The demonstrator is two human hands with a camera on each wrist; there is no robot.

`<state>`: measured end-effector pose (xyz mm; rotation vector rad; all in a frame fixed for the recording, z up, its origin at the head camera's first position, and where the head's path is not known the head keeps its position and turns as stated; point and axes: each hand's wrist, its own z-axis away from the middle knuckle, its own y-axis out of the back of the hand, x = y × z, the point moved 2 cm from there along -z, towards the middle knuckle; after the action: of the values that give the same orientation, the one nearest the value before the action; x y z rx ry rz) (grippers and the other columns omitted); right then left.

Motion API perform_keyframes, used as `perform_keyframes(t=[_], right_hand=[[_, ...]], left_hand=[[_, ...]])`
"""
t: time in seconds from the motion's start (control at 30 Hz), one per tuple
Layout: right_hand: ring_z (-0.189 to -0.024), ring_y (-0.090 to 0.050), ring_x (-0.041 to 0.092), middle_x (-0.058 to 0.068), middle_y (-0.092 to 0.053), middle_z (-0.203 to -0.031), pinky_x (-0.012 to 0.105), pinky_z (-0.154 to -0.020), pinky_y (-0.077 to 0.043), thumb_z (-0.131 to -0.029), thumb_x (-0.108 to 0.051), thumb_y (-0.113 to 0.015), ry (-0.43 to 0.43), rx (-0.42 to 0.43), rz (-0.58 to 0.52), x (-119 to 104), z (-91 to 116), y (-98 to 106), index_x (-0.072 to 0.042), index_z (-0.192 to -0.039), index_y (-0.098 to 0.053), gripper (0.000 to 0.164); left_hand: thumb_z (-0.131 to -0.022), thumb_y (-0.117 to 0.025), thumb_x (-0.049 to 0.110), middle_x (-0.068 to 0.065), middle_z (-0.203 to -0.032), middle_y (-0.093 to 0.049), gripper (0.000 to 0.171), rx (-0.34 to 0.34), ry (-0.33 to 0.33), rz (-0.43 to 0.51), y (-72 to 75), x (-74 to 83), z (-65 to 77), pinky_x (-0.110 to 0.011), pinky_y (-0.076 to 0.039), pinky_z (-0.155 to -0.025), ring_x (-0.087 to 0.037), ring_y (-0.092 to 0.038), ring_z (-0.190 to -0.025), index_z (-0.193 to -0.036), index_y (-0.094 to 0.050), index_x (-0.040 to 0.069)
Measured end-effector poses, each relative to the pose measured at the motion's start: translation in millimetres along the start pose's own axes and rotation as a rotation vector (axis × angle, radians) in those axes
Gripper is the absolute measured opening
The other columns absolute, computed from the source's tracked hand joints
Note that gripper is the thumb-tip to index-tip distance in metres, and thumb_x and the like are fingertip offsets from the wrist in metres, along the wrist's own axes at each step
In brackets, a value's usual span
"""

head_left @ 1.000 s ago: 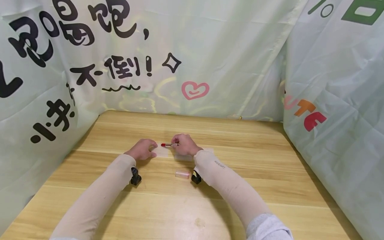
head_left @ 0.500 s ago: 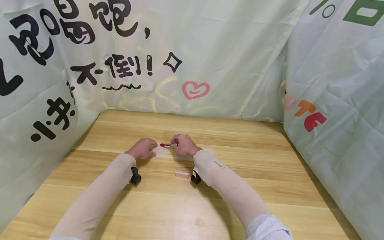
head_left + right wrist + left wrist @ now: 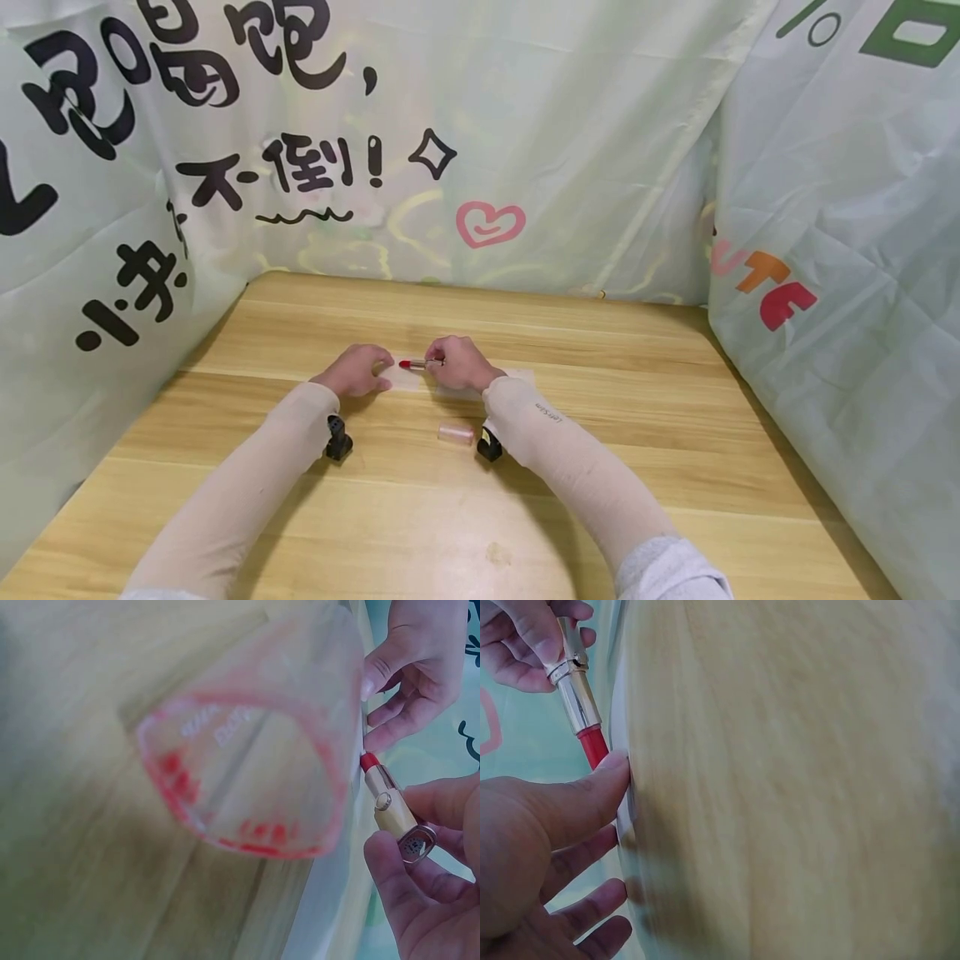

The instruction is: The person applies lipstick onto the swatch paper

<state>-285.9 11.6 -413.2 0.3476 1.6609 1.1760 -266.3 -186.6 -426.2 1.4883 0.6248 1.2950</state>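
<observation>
Carefully, the right hand (image 3: pixel 461 362) holds a lipstick (image 3: pixel 577 694) by its shiny gold end, pinched between the thumb and the fingers. The red tip (image 3: pixel 593 747) sticks out and points at the left hand (image 3: pixel 356 371). The lipstick lies nearly flat in the gap between the two hands, just over a pale sheet (image 3: pixel 407 380). I can't tell if the tip is touching the sheet. The left hand isn't gripping anything. Its fingers are loose and a bit bent, with the thumb spread away from them, and it rests at the left end of the sheet. More pale sheet shows past the right hand, but I can't tell if it is the same piece. A clear pink cap (image 3: pixel 455 434) lies on its side on the wooden table (image 3: pixel 637 400), closer to the person than the hands are. From the right wrist it looks big and blurry, with red smears around its rim. Just beside it is a small black thing (image 3: pixel 489 444) worn on the right wrist, and the left wrist has one too. Both arms wear long, light sleeves (image 3: pixel 581 458). Pale cloth walls (image 3: pixel 592 150) stand around the table. They have big black writing, a pink heart (image 3: pixel 491 225), and an orange T (image 3: pixel 763 271) next to a red letter (image 3: pixel 786 306).
</observation>
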Motion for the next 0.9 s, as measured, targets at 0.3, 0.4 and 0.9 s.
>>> perform_keyframes(t=[0.3, 0.4, 0.9], right_hand=[[-0.092, -0.061, 0.014, 0.0, -0.068, -0.096, 0.029, -0.082, -0.051, -0.092, -0.015, -0.065, -0.003, -0.008, -0.033, -0.9, 2.4, -0.3, -0.011, -0.099, -0.071, 0.01], [-0.09, -0.061, 0.013, -0.001, -0.068, -0.094, 0.028, -0.081, -0.051, -0.092, -0.015, -0.065, 0.002, -0.009, -0.04, -1.3, 3.1, -0.3, -0.011, -0.097, -0.072, 0.009], [-0.085, -0.061, 0.01, -0.004, -0.068, -0.089, 0.026, -0.078, -0.051, -0.091, -0.015, -0.066, 0.018, -0.026, -0.031, -2.8, 3.8, -1.1, -0.01, -0.095, -0.072, 0.008]], left_hand=[[-0.088, -0.073, 0.016, -0.021, -0.13, -0.058, 0.038, -0.012, -0.005, -0.014, -0.6, -0.8, -1.9, -0.051, -0.035, -0.107, -0.04, -0.047, -0.125, -0.121, -0.063, -0.002], [-0.088, -0.073, 0.015, -0.021, -0.131, -0.057, 0.038, -0.019, 0.001, -0.01, -0.3, -0.9, -2.1, -0.051, -0.034, -0.108, -0.04, -0.047, -0.126, -0.12, -0.064, -0.002], [-0.089, -0.071, 0.01, -0.024, -0.135, -0.052, 0.037, -0.055, -0.01, -0.003, 2.5, -2.1, -0.6, -0.053, -0.032, -0.109, -0.042, -0.043, -0.129, -0.123, -0.063, -0.002]])
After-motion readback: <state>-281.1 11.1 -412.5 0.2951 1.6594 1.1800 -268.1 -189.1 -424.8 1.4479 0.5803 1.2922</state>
